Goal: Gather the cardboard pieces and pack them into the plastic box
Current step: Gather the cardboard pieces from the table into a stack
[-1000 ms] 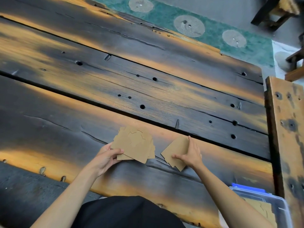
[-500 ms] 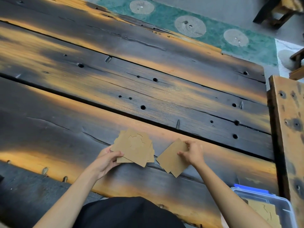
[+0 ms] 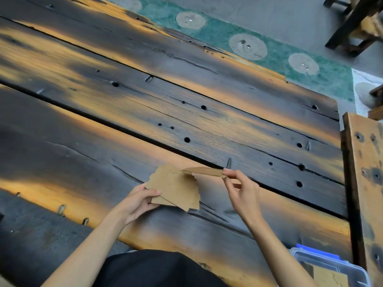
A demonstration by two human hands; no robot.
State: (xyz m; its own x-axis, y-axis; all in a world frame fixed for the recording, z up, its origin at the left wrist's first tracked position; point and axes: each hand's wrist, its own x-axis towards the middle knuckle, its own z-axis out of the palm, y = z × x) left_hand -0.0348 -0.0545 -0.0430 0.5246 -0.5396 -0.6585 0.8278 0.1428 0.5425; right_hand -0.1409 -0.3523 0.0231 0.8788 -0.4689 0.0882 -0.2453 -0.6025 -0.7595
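My left hand [image 3: 138, 202] grips a fanned stack of brown cardboard pieces [image 3: 176, 188] by its lower left corner, just above the dark wooden table [image 3: 103, 131]. My right hand [image 3: 241, 189] pinches a second small bunch of cardboard pieces [image 3: 204, 171], seen almost edge-on, lifted off the table with its far end over the top of the stack. The clear plastic box [image 3: 356, 272] with a blue clip sits at the bottom right, beside the table edge, with cardboard inside it.
A second wooden plank surface [image 3: 366, 183] stands along the right, next to the box. Beyond the table lie a green patterned mat [image 3: 269, 52] and dark chair legs [image 3: 350, 27] at the top right. My dark clothing fills the bottom centre.
My right hand has picked its cardboard pieces up off the table and tilted and carried them leftward over the stack in my left hand. The left hand has stayed put.
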